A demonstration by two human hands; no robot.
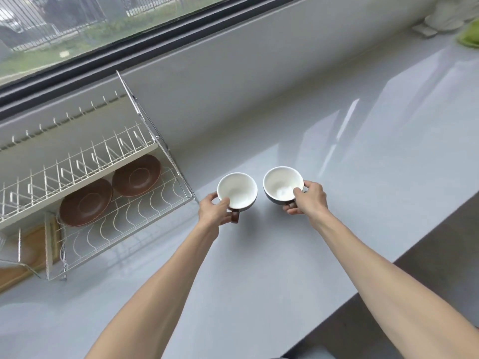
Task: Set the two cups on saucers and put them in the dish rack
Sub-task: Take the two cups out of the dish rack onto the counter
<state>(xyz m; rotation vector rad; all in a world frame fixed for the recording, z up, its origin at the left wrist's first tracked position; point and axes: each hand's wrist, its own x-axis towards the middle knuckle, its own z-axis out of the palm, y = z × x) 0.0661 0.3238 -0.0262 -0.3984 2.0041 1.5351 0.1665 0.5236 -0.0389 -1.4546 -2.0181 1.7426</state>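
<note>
Two cups, white inside, stand side by side on the grey counter. My left hand grips the left cup at its rim and brown handle. My right hand grips the right cup, which is dark grey outside, with the thumb over its rim. Two brown saucers lie on the lower shelf of the white wire dish rack to the left: the near saucer and the far saucer. Both saucers are bare.
The rack's upper shelf of upright prongs overhangs the saucers. A wooden board lies left of the rack. A window runs along the back wall. White dishes and a green cloth sit far right. The counter's front edge drops off at lower right.
</note>
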